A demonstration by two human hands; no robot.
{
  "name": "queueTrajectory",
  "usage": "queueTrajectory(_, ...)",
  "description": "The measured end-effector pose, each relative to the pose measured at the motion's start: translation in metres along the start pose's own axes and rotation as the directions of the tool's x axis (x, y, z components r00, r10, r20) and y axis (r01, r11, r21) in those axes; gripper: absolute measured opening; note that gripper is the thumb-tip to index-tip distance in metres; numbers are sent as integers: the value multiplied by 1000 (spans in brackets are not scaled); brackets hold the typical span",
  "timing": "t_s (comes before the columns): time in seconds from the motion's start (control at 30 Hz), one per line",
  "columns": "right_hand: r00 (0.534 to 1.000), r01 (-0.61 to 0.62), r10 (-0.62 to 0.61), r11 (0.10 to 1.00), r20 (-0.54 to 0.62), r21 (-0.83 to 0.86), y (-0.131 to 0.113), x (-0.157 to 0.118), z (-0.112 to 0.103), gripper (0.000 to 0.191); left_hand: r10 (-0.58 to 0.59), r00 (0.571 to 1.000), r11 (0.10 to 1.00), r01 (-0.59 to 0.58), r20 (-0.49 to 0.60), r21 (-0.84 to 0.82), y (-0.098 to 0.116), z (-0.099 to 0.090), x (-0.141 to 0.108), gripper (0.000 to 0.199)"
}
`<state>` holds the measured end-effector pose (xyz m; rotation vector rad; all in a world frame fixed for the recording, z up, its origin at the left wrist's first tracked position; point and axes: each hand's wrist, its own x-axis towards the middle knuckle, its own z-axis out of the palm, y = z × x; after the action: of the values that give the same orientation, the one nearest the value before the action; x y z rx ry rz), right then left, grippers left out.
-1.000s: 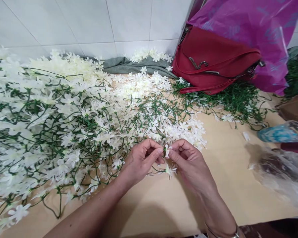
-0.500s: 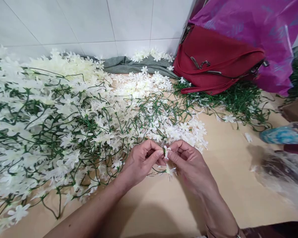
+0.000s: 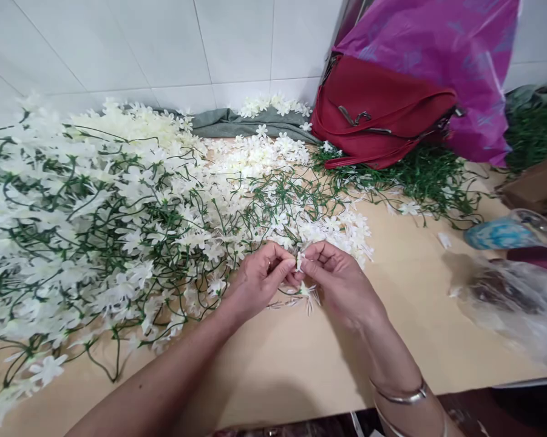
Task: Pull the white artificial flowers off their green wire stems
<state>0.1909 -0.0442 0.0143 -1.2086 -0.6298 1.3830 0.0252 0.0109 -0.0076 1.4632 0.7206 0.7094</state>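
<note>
Between my fingertips is a small white artificial flower. My left hand pinches it from the left, at what looks like its green stem end. From the right, my right hand pinches the same flower by its petals, thumb against forefinger. Just below the fingers another white flower with thin stamens hangs or lies near the table; whether it joins the held stem I cannot tell. Loose white blossoms lie just beyond my hands. A large heap of white flowers on green stems spreads to the left.
A red handbag and a purple plastic bag stand by the tiled wall, with green stems beneath. At right on the table are a blue-patterned plastic cup and a clear plastic bag. Grey cloth runs along the wall.
The view has shifted slightly, bringing the table's front edge and a bracelet on my right wrist more into sight. Both hands keep their pinch on the flower.
</note>
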Motion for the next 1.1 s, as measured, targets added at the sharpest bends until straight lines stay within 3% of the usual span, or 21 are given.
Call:
queueTrajectory(0.3, 995, 93, -94, 995, 18, 27, -3, 0, 1, 53, 198, 977, 979, -201, -79, -32, -8, 1, 5, 29)
queueTrajectory(0.6, 988, 128, -124, 991, 88, -47, -4, -2, 1, 51, 222, 974, 975, -223, -34, -16, -3, 2, 5, 34)
queueTrajectory(0.93, 984, 163, -155, 982, 91, -94, 6, 4, -2, 47, 182, 983, 982, -182, -5, 48, -7, 2, 7, 31)
queueTrajectory(1.1, 973, 225, -216, 967, 84, -117, 7, 1, 4, 44, 239, 971, 970, -238, -19, 49, -7, 5, 5, 32)
